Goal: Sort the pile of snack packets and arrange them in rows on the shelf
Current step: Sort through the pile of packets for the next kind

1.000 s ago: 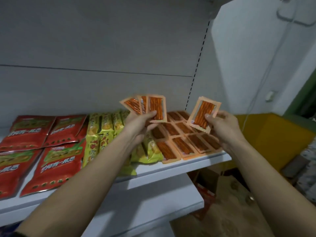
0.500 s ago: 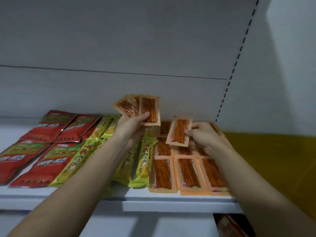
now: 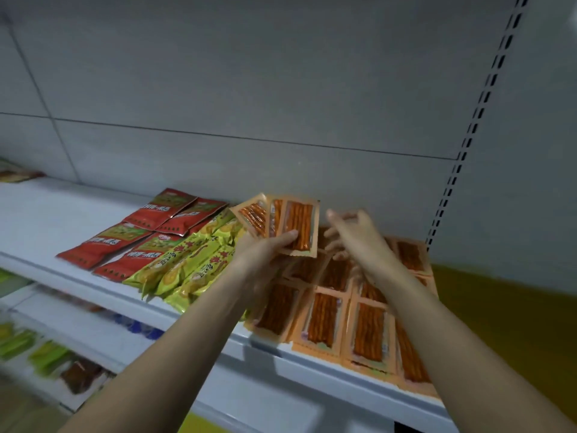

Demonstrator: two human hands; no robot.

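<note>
Fanning three orange stick packets (image 3: 288, 225), the left hand (image 3: 265, 250) pinches them above the shelf (image 3: 56, 214). Right hand (image 3: 356, 235) hovers with fingers apparently relaxed, holding nothing, over orange rows (image 3: 346, 314); green packets (image 3: 190, 260) and red packets (image 3: 137, 235) lie leftward.

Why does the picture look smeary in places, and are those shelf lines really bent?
Head view: the right hand is motion-blurred, as are the lower shelves at bottom left; the left hand and its fanned orange packets look sharper. The wide-angle lens slants the shelf edge and slotted upright. Lighting is dim and even, without glare.
</note>
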